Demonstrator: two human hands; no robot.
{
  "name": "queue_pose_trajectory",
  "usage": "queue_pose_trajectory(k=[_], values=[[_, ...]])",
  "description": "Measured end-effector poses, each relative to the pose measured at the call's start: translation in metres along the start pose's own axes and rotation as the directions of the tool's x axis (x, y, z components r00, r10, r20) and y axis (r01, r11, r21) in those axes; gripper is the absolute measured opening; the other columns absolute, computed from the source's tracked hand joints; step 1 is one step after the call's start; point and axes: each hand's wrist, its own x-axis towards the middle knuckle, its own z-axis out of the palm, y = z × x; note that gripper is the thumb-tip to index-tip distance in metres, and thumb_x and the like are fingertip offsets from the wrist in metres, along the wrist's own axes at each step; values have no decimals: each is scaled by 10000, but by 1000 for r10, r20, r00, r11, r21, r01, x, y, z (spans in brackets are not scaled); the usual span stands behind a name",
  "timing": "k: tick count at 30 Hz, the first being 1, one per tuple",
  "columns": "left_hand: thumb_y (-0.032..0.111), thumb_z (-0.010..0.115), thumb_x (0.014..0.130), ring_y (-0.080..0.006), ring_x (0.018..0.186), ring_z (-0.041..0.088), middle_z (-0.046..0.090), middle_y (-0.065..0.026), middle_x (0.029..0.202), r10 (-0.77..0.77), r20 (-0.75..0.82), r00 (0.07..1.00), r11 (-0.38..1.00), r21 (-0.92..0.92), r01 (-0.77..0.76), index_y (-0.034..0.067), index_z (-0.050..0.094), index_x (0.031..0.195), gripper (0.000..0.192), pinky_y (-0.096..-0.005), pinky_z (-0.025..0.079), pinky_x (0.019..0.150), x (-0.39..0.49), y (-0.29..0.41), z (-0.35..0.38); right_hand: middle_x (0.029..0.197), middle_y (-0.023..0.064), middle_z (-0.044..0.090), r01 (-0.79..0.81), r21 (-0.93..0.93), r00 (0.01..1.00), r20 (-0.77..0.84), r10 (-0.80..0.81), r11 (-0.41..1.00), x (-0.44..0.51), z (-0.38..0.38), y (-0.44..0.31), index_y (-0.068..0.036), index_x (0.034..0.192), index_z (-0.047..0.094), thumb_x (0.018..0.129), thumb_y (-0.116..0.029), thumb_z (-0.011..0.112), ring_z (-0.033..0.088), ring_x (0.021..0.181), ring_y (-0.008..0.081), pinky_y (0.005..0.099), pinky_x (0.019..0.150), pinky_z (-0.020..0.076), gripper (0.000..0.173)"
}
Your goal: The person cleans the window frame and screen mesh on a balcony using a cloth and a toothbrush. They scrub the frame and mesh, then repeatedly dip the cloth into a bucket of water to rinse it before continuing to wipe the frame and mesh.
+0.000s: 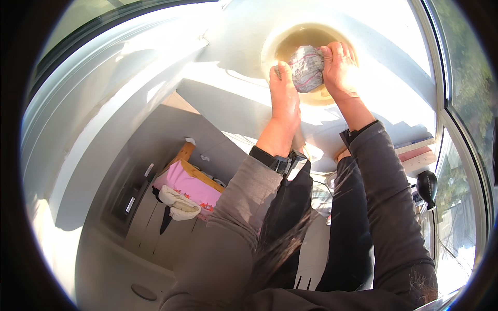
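Observation:
A wet, bunched grey cloth with pink lines (307, 70) is stretched between my two hands above a round basin (268, 58) of cloudy brownish water. At the cloth's left end, my left hand (284, 93) is closed on it, thumb uppermost. My right hand (341, 70) grips the other end, its fingers curled over the cloth near the basin's right side. Strong sunlight washes out the basin's rim and part of my right hand.
Windows with a metal frame (441, 85) run along the right. Stacked boxes or books (418, 157) and a black bulb-shaped object (427, 188) are beside them. Lower left, a pink flowered cloth (179, 180) covers wooden furniture, with a cream padded item (181, 204) against it.

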Motion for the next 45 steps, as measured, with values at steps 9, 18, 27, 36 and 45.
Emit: queue_pose_trajectory(k=[9,18,27,36,45], values=[[335,532,1006,-290,1395,287,214,-170,1544,-199,-57,978,954,215,207,130,4,1537,777,-460,357,1072,1,-18,-9,1591,43,210,145,-304,826,562,54,941,-31,25,-11,-276,1479,390,909,-148,602,265,1394,379,612,1073,307,622],[544,422,1008,-213,1141,551,504,-144,1321,-305,38,952,952,13,305,90,317,1451,642,-350,492,900,21,-11,-5,1091,138,538,-304,314,930,303,209,900,-24,11,-40,-87,1113,633,910,-163,622,592,775,239,346,761,509,217],[442,440,1013,-192,906,618,624,-57,1014,-219,304,927,945,-169,279,74,574,1160,418,-326,522,783,9,0,0,792,110,498,14,513,980,163,-114,858,-46,-52,-91,-20,882,575,949,-70,567,520,728,267,343,688,440,84],[346,398,1059,-134,978,593,618,-58,1082,-274,55,960,958,-75,277,53,580,1154,358,-312,476,874,-4,12,-1,763,129,589,169,186,985,2,-172,968,-10,-4,-36,-61,867,603,968,-205,546,605,689,341,410,600,496,185],[494,480,1003,-220,1395,246,213,-90,1537,-172,-3,985,966,195,169,138,171,1517,698,-504,268,1094,-12,8,-22,1543,85,312,229,-344,973,96,-208,911,-20,24,-10,-172,1375,508,859,-265,685,318,1395,344,549,1087,314,553]])
